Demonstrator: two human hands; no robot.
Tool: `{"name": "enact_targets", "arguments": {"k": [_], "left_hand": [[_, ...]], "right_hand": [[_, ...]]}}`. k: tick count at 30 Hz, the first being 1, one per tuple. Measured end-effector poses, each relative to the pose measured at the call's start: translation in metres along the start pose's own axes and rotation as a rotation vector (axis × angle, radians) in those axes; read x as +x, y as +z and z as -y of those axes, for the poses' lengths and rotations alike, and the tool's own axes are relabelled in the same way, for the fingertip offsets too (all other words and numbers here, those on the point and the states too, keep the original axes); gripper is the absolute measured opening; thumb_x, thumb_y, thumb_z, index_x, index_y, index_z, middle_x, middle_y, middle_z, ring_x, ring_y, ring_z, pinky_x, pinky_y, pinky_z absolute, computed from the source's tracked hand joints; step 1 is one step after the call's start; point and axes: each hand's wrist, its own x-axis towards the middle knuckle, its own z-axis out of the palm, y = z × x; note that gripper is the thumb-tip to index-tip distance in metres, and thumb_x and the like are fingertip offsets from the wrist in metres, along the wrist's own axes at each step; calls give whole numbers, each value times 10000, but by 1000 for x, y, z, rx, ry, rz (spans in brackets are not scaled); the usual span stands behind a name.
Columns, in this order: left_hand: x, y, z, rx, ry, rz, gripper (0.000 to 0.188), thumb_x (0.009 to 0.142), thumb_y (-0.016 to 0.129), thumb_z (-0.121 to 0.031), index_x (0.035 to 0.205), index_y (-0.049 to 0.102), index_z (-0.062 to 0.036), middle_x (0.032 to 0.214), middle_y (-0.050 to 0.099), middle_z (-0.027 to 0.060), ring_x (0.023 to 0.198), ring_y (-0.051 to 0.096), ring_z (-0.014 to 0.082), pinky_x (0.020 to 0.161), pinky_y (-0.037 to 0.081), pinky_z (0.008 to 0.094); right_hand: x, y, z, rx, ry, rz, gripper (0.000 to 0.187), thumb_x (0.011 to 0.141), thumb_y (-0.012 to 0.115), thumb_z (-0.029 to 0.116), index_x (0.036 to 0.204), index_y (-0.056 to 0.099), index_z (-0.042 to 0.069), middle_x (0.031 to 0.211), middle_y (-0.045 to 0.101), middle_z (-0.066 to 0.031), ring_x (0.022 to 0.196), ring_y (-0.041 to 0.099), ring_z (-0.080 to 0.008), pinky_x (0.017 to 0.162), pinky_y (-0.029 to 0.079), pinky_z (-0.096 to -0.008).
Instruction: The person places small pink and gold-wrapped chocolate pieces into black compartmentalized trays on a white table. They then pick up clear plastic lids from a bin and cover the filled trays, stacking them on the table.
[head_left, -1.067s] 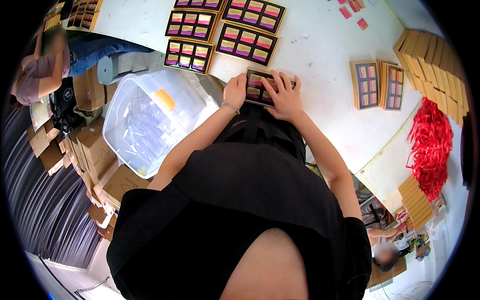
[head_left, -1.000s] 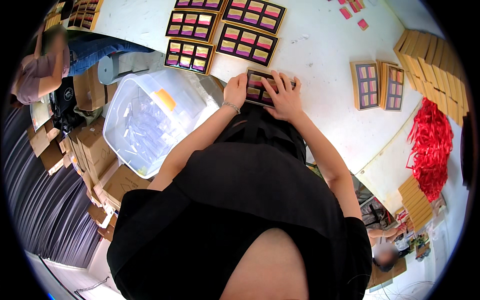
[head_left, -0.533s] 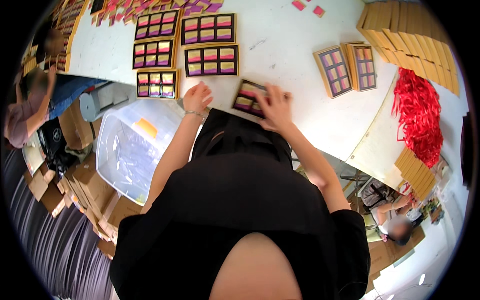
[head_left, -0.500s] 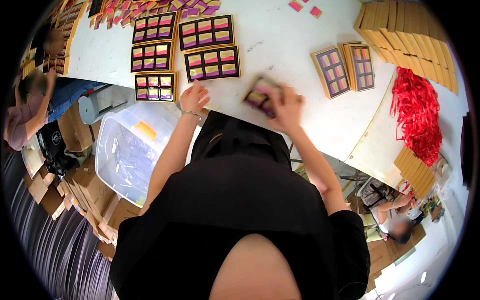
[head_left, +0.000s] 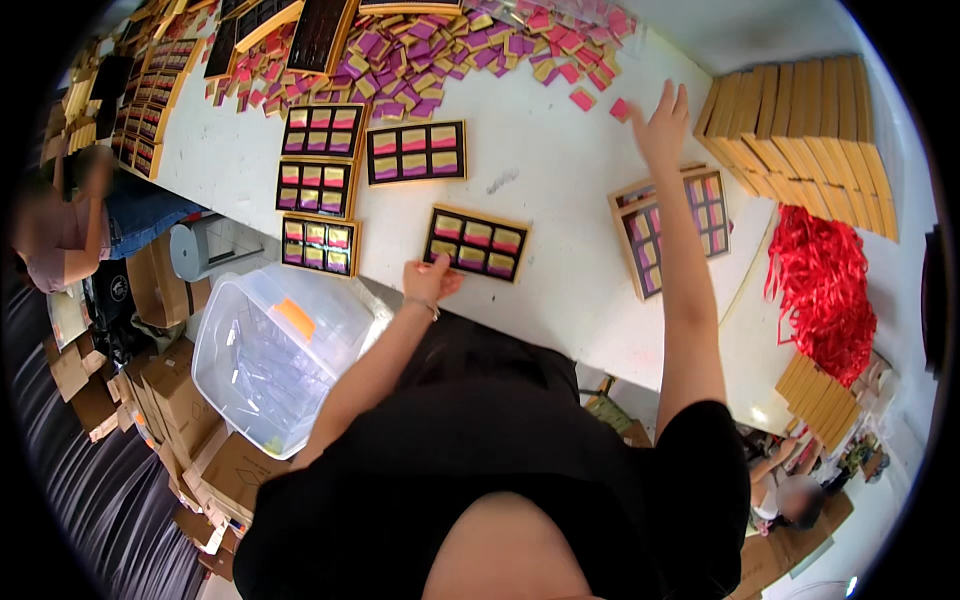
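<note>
My left hand (head_left: 432,280) grips the near left corner of a shallow dark box (head_left: 478,243) with a gold rim, thumb on top. Pink-and-gold pieces fill its far row and purple-and-gold ones its near row. The box rests on the white table by the near edge. My right hand (head_left: 660,130) is stretched far out to the right, fingers apart and holding nothing. Beneath that forearm are boxes with clear-looking covers (head_left: 643,245), partly hidden by the arm. Similar filled boxes (head_left: 315,188) form a column at the left, with another box (head_left: 416,152) beside them.
Loose wrapped pieces (head_left: 410,70) are heaped at the far side, near dark trays (head_left: 320,35). Stacked gold boxes (head_left: 800,130) and red ribbons (head_left: 820,290) lie to the right. A clear plastic bin (head_left: 275,350) stands below the left table edge. Other people (head_left: 65,220) work at both sides.
My right hand has let go of the box it held and moved far and right, opening. My left hand now grips a filled box, nearer me than before. The view takes in more of the far table.
</note>
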Motion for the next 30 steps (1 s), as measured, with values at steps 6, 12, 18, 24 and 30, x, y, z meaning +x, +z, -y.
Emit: {"name": "enact_targets", "arguments": {"k": [6, 12, 18, 24, 30], "left_hand": [[-19, 49, 18, -26, -32, 76, 395, 879, 697, -191, 1016, 356, -45, 883, 631, 191, 726, 702, 299, 572, 599, 387], [-41, 23, -15, 247, -91, 8, 429, 876, 706, -325, 976, 404, -38, 815, 630, 192, 668, 686, 260, 561, 586, 342], [-96, 93, -97, -134, 190, 412, 264, 962, 593, -280, 1092, 529, -59, 785, 653, 87, 671, 658, 180, 518, 534, 289], [-76, 81, -17, -203, -388, 1087, 161, 955, 567, -209, 1048, 567, -78, 742, 637, 57, 637, 646, 131, 485, 509, 268], [-62, 101, -21, 210, 64, 570, 111, 950, 537, -153, 944, 589, -56, 695, 645, 77, 515, 617, 148, 455, 502, 282]], "right_hand": [[125, 113, -72, 959, 1025, 34, 403, 775, 728, 187, 1016, 586, -105, 911, 636, -211, 726, 646, -262, 536, 526, -365], [75, -1, -10, 726, 766, -490, 75, 822, 596, 22, 860, 628, -34, 743, 637, -115, 583, 611, -201, 489, 504, -309], [-115, -187, 107, 1110, 766, 4, 116, 865, 610, -2, 977, 630, -29, 823, 620, -55, 656, 561, -112, 573, 485, -248], [-173, -216, 211, 1329, 313, 656, 1404, 533, 822, 678, 1499, 79, -20, 1533, 169, -215, 1436, 177, -322, 1140, 194, -450], [-194, -176, 196, 1130, 320, 613, 1396, 545, 882, 542, 1497, 47, -46, 1448, 301, -246, 1314, 324, -377, 1068, 325, -467]]}}
